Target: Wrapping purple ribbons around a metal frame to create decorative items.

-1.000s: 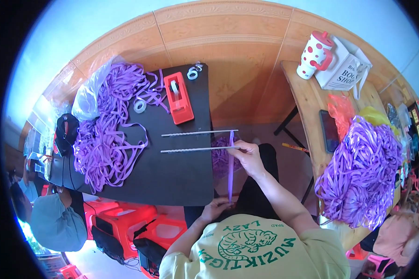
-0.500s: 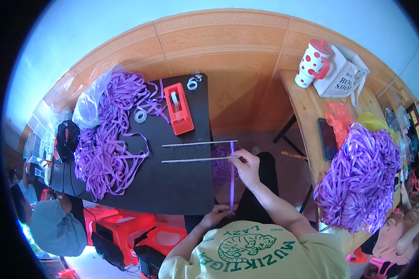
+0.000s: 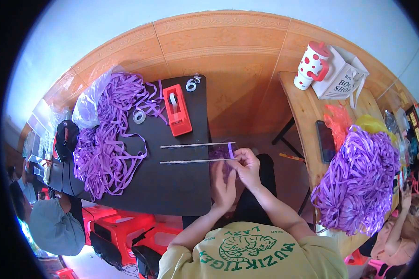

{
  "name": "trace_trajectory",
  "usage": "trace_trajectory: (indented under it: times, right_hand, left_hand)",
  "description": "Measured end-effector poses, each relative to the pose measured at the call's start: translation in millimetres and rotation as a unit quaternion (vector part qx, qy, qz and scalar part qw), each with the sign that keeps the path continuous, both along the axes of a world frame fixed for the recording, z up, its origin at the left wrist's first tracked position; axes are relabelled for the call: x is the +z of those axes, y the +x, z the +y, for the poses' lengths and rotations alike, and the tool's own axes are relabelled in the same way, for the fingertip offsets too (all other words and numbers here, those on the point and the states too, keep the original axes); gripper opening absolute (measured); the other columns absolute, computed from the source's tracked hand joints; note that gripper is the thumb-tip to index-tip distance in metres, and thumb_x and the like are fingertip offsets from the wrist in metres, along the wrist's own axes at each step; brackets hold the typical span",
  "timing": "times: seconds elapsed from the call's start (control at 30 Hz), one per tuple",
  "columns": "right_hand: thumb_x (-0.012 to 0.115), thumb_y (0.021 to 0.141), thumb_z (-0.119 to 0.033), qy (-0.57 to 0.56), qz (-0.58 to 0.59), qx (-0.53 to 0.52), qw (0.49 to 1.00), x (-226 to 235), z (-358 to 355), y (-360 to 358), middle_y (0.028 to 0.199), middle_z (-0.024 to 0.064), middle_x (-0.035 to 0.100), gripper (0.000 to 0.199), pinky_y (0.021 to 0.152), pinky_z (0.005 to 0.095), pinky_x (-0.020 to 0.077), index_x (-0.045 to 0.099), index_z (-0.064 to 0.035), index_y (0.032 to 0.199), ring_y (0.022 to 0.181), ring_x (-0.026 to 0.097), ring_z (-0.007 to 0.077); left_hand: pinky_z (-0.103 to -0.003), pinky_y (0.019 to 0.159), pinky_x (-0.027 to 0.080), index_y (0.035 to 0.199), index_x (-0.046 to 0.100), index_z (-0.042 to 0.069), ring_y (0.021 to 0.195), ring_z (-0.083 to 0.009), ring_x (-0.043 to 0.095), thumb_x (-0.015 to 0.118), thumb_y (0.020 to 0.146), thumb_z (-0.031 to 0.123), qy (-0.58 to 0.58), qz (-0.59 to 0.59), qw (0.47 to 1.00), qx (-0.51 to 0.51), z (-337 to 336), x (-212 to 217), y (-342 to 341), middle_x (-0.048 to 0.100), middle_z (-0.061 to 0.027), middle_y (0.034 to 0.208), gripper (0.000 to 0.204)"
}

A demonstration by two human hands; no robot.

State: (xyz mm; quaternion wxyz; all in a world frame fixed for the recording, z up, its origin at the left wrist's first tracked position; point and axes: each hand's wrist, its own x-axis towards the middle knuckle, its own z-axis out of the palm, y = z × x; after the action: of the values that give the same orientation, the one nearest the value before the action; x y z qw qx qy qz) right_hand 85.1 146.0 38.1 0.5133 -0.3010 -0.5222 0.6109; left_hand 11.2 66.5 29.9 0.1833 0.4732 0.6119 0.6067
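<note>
Two thin grey rods, a far rod (image 3: 195, 144) and a near rod (image 3: 195, 162), lie side by side on the black table, their right ends jutting past its edge. A short stretch of purple ribbon (image 3: 230, 149) spans the gap between those ends. My right hand (image 3: 248, 171) pinches the ribbon at the tip of the near rod with thumb and forefinger. Just below that rod is my left hand (image 3: 224, 189), its fingers stretched out and apart, close to the right fingertips. The ribbon's lower length is hidden behind my hands.
On the black table (image 3: 172, 190) are a heap of purple ribbon (image 3: 109, 139), a red tape dispenser (image 3: 177, 111) and tape rolls. To the right, a wooden table (image 3: 307, 139) bears another ribbon pile (image 3: 358, 181), a phone (image 3: 326, 142) and a spotted tumbler (image 3: 312, 65). People sit at both sides.
My left hand has risen from near my lap to just below the near rod, beside the right hand. The ribbon's long hanging end no longer shows. My right hand stays at the rod tip.
</note>
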Motion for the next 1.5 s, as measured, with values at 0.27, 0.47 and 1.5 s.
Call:
trace_trajectory:
  times: [0.27, 0.47, 1.5]
  right_hand:
    - [0.064, 0.078, 0.007, -0.035, -0.018, 0.014, 0.999, 1.0, -20.6, 11.2, 0.074, -0.0006, 0.054, 0.03, 0.057, 0.017, 0.0405, 0.052, -0.0031, 0.104, 0.066, 0.052, 0.0041]
    - [0.066, 0.076, 0.008, -0.043, -0.026, 0.003, 0.999, 2.4, -42.5, 22.0, 0.072, -0.0016, 0.053, 0.031, 0.053, 0.0167, 0.0381, 0.051, -0.0043, 0.1, 0.062, 0.05, 0.003]
    - [0.069, 0.059, -0.016, 0.536, -0.258, -0.109, 0.796, 55.6, -2.5, 30.2, 0.089, 0.0053, 0.057, 0.039, 0.06, 0.0342, 0.0401, 0.067, -0.0128, 0.098, 0.077, 0.056, 0.0232]
  left_hand:
    - [-0.023, 0.077, 0.046, 0.112, 0.06, -0.004, 0.085, -0.0109, 0.058, 0.057, 0.09, 0.008, -0.005, -0.325, 0.945, -0.033, 35.7, 15.3, 0.7, 0.065, -0.0069, 0.092, 0.026]
    - [-0.022, 0.073, 0.045, 0.1, 0.065, -0.002, 0.08, -0.0094, 0.058, 0.056, 0.09, 0.006, -0.007, -0.382, 0.924, -0.018, 30.4, 20.9, 6.4, 0.065, -0.0061, 0.086, 0.016]
    - [-0.025, 0.062, 0.05, 0.092, 0.062, -0.005, 0.064, -0.0141, 0.06, 0.056, 0.091, 0.008, -0.068, -0.47, 0.875, -0.096, -22.9, 88.6, 6.4, 0.064, -0.0092, 0.077, 0.014]
